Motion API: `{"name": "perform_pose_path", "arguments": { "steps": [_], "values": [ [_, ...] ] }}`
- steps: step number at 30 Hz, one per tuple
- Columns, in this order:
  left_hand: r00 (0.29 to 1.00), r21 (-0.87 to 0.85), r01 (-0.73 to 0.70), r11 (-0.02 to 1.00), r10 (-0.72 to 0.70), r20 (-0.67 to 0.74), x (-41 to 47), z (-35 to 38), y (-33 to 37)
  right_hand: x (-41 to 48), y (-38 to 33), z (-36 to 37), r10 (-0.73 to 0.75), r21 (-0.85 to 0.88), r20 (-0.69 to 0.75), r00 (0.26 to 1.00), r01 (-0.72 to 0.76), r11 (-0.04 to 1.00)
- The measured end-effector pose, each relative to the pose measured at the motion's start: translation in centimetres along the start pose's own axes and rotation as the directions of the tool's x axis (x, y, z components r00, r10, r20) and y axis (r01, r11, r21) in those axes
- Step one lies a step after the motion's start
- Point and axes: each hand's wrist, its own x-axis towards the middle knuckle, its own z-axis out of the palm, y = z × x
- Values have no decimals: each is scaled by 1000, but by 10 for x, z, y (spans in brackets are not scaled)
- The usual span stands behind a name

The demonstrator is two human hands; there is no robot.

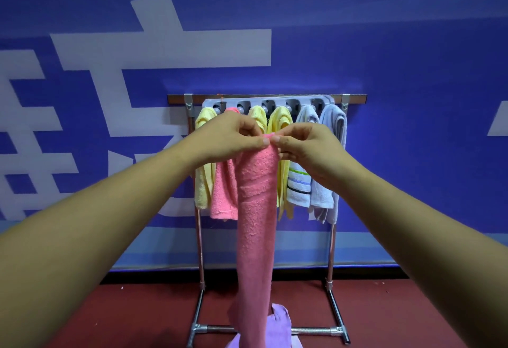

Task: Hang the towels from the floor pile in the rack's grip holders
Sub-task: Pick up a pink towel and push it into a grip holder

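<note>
A long pink towel (257, 224) hangs straight down in front of me. My left hand (233, 138) and my right hand (308, 144) both pinch its top edge, fingertips almost touching. Behind it stands the metal rack (199, 237), whose grey strip of grip holders (275, 103) carries several towels: yellow (203, 182), pink (224, 196), two more yellow, a striped white one (299, 191) and a pale grey one (334, 125). The held towel's top sits below the holders. A purple towel (279, 323) lies on the floor by the rack's base.
A blue wall with large white lettering (165, 48) stands right behind the rack. The floor (137, 314) is dark red. The rack's base bars (310, 329) run along the floor under the hanging towels.
</note>
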Motion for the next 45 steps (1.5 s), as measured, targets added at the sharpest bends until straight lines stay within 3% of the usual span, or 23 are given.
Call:
{"name": "perform_pose_path", "arguments": {
  "steps": [4,9,13,17,22,31,35,39,45],
  "values": [
    [991,71,-34,997,24,134,-3,-5,-2,-5,-1,3,-25,-110,59,998,32,993],
    [952,167,-14,986,-38,305,-11,-12,-2,-7,-1,-5,-19,-105,-2,1000,19,994],
    [983,21,45,999,-48,176,-13,-12,-10,-13,3,-14,-27,-183,-34,999,20,983],
    [998,9,49,999,-49,31,-10,-4,-22,-15,9,-15,44,-104,-38,998,-47,993],
    [999,-56,31,998,-30,31,-11,1,-24,-17,14,-12,76,-77,-49,996,-80,994],
    [988,23,135,991,-136,77,-13,12,-48,-19,7,-4,51,49,-17,999,-50,998],
    [970,-59,228,972,-221,101,-16,21,-75,-11,6,-16,-2,-131,-98,995,-11,991],
    [963,278,254,926,-268,15,-22,25,-99,-6,19,-35,-17,-397,-224,974,-75,915],
    [954,385,280,880,-299,-9,-32,21,-135,-6,57,-67,57,-504,-469,881,-320,802]
  ]
}}
